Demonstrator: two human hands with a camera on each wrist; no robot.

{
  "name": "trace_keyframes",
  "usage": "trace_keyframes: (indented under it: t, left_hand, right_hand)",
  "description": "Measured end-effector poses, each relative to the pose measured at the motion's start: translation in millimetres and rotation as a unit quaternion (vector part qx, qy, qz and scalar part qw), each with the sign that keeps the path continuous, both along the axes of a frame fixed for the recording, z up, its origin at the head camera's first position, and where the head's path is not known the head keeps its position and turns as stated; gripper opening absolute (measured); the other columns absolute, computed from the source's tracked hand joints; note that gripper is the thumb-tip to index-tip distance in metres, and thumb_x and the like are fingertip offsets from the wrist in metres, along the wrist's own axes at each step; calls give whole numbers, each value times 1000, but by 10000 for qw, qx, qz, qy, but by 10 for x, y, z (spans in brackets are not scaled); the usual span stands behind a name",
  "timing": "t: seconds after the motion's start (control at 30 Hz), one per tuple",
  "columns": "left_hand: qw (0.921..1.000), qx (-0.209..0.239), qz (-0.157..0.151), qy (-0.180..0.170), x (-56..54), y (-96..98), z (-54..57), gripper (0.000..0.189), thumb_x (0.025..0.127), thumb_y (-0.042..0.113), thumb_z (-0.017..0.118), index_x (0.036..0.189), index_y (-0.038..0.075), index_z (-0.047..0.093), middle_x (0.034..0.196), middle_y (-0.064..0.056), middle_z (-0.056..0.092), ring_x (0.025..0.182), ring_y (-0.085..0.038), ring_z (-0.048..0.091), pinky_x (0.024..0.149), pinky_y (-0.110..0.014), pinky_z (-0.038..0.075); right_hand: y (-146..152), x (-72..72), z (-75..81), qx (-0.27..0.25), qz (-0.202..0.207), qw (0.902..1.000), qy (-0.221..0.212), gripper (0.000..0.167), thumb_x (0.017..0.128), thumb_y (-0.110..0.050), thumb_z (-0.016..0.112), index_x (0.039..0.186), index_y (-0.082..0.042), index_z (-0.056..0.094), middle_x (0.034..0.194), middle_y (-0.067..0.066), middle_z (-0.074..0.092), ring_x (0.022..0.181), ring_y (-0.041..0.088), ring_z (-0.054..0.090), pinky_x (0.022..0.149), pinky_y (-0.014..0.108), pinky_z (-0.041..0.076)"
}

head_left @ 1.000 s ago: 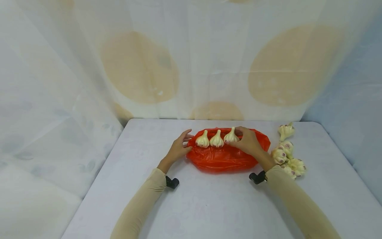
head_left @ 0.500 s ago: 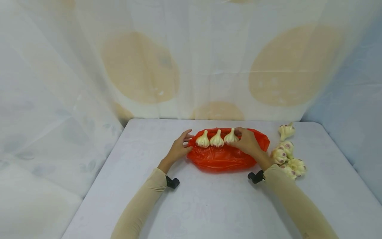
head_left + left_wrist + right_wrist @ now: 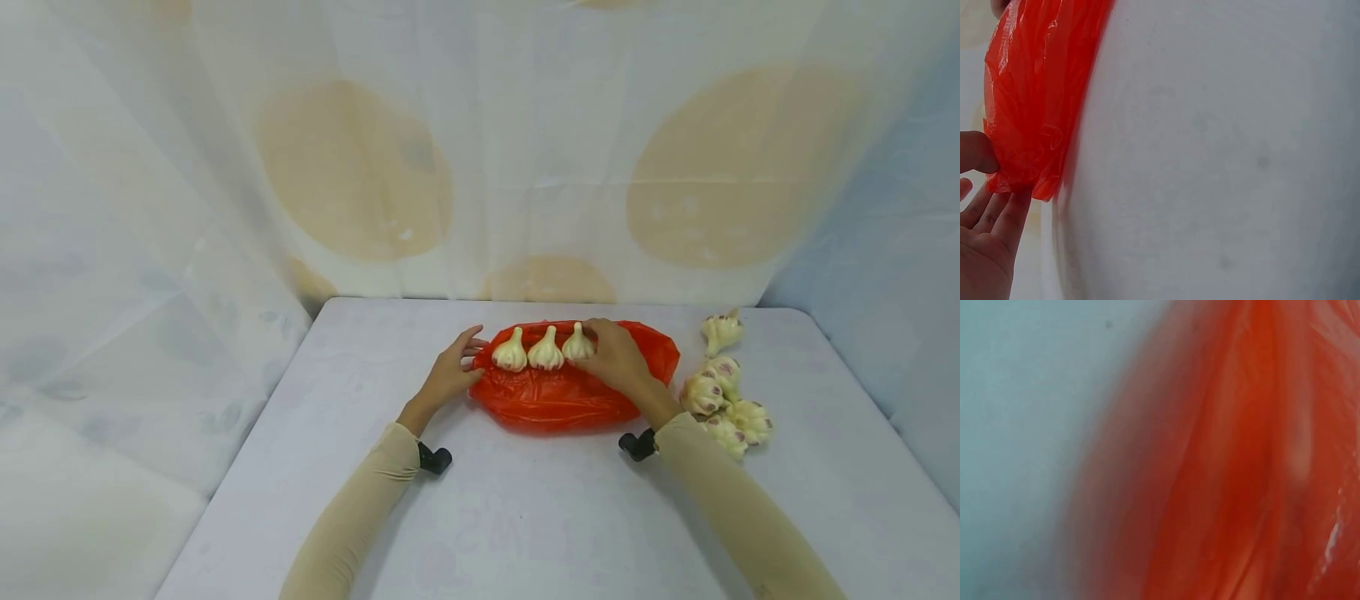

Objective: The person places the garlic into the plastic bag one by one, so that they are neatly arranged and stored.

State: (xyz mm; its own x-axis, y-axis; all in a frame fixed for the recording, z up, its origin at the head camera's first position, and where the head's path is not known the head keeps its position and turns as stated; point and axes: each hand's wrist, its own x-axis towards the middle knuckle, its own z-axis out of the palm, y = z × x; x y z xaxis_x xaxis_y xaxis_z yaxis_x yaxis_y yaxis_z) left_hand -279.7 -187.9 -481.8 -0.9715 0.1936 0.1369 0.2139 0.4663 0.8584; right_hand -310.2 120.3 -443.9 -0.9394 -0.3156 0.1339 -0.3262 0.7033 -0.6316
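Pale tabletop point(image 3: 517, 508) carries a red bag point(image 3: 562, 406), probably limp and slippery, its left end pinched by the left hand point(image 3: 450, 371), while on or inside it the right hand point(image 3: 621, 358) grips a garlic bulb point(image 3: 575, 345), likely light, firm, best held round its belly.

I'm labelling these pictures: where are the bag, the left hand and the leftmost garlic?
Bag point(image 3: 558, 403), head view: bare front side.
Left hand point(image 3: 448, 372), head view: back of the hand.
Leftmost garlic point(image 3: 509, 356), head view: rounded body.
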Motion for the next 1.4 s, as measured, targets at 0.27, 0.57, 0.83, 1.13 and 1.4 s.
trace_keyframes:
  t: [0.27, 0.57, 0.83, 1.13, 1.4]
  left_hand:
    - [10000, 22, 2, 20, 6, 0, 0, 74, 85, -5, 63, 149, 19, 37, 130, -6, 57, 120, -25, 55, 97, -38, 49]
    - [10000, -61, -20, 1, 3, 18, 10, 73, 86, -4, 64, 150, 20, 36, 131, -5, 57, 121, -24, 54, 97, -38, 49]
    - [10000, -73, -31, -41, 14, 14, 6, 74, 86, -3, 65, 150, 21, 35, 131, -6, 56, 122, -24, 54, 98, -38, 49]
    - [10000, -54, -1, -48, 20, 13, 13, 74, 86, -4, 65, 150, 21, 36, 131, -5, 57, 122, -25, 54, 98, -38, 49]
    - [9999, -55, 38, -76, 16, 10, 13, 74, 86, -4, 64, 150, 21, 36, 131, -6, 56, 122, -24, 54, 98, -38, 48]
  right_hand:
    - [54, -37, -112, -244, -133, 9991, -327, 62, 81, -21, 80, 133, 0, 53, 127, 18, 60, 114, 34, 57, 96, 50, 49]
    - [116, -68, -162, -627, -67, 9972, -400, 62, 78, -25, 83, 129, -2, 55, 124, 18, 62, 112, 35, 59, 92, 50, 52]
    - [135, -65, -191, -695, -84, 9960, -561, 67, 78, -29, 83, 132, -3, 53, 122, 19, 62, 111, 35, 59, 90, 50, 52]
    - [148, -71, -235, -693, -133, 9961, -526, 72, 77, -32, 83, 134, -1, 51, 124, 19, 61, 112, 35, 59, 92, 50, 52]
    - [162, -85, -259, -704, -195, 9959, -539, 73, 78, -33, 83, 134, -1, 50, 121, 18, 62, 110, 33, 59, 90, 49, 53]
